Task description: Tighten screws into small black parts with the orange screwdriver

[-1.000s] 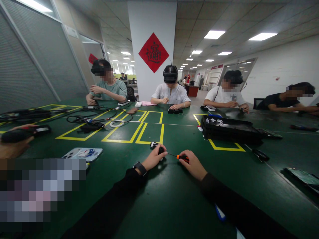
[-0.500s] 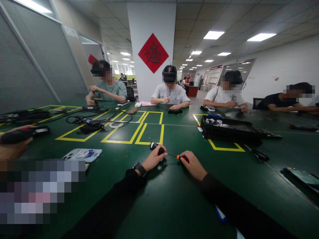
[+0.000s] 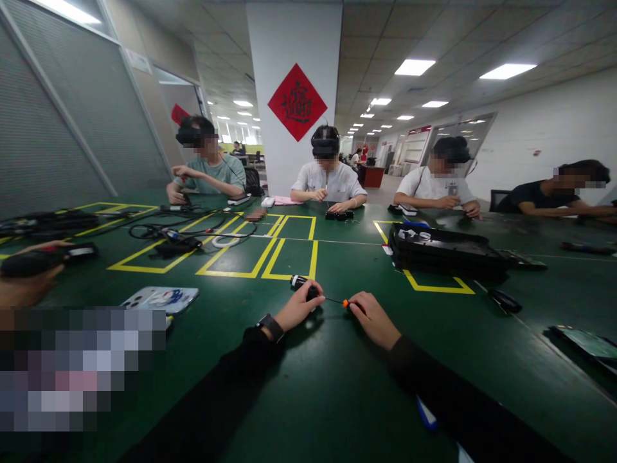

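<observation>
My left hand (image 3: 299, 307), with a dark watch on its wrist, is closed around a black cylindrical device (image 3: 298, 281) that has a white band near its far end. The device lies low over the green table (image 3: 308, 399), partly hidden by my fingers. My right hand (image 3: 375, 319) is closed on the handle of a screwdriver (image 3: 346, 303) with an orange collar. Its thin shaft points left, and the tip reaches the near end of the black device beside my left thumb. Whether the tip sits in a screw cannot be made out.
A black tray (image 3: 443, 251) with small parts stands right of centre. Another screwdriver (image 3: 504, 300) lies beyond my right hand. A phone (image 3: 161, 299) is at left, near a co-worker's hand (image 3: 33, 276). Black cables (image 3: 176, 243) lie farther back. Several people sit across the table.
Almost nothing differs. Both hands keep their grip and place, the screwdriver stays against the black device, and the view has shifted very slightly.
</observation>
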